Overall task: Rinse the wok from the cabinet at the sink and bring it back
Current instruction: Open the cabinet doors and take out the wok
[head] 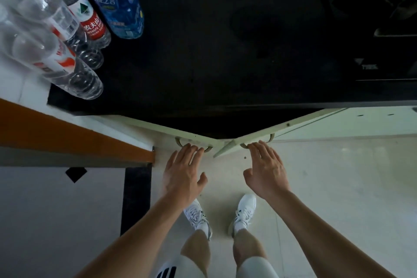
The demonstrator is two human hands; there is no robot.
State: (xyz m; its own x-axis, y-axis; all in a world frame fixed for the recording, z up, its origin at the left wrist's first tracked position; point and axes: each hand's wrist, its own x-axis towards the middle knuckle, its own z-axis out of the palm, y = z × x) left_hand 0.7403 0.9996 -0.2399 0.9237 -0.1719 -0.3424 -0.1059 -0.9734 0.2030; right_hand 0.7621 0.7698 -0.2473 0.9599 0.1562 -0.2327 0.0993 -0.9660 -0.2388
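1. Nearest the camera, two bare legs and white shoes (244,210) are seen planted on the pale floor (338,187), facing the cabinet.
2. Both forearms are extended forward and down.
3. Left hand (182,171): fingers are held nearly straight, thumb spread to the side. The fingertips are laid on the left handle (178,142). No closed grip is seen and nothing is carried.
4. Right hand (267,170): same posture, mirrored. The fingertips are laid on the right handle (272,137), thumb apart, nothing carried.
5. The left cabinet door (158,127) and right cabinet door (293,123) are found ajar, their free edges meeting in a shallow V that points towards the person. A dark gap is left behind them.
6. The cabinet interior is hidden under the overhang of the surface (225,52); no contents can be read.
7. Above and beyond, the dark surface is noted, with several clear plastic bottles (90,25) and one blue bottle (119,2) grouped at its far-left corner.
8. At far right a dim shape is recorded on the surface; it is too dark to identify.
9. Wok: not located in this view. It is in neither hand. The sink is not seen either.
10. Progress, as a judgement: no rinsing can be confirmed. Whether the doors are being opened to fetch the wok or closed after its return cannot be settled from this view. If opening is in hand, fetching, rinsing and return are all left.
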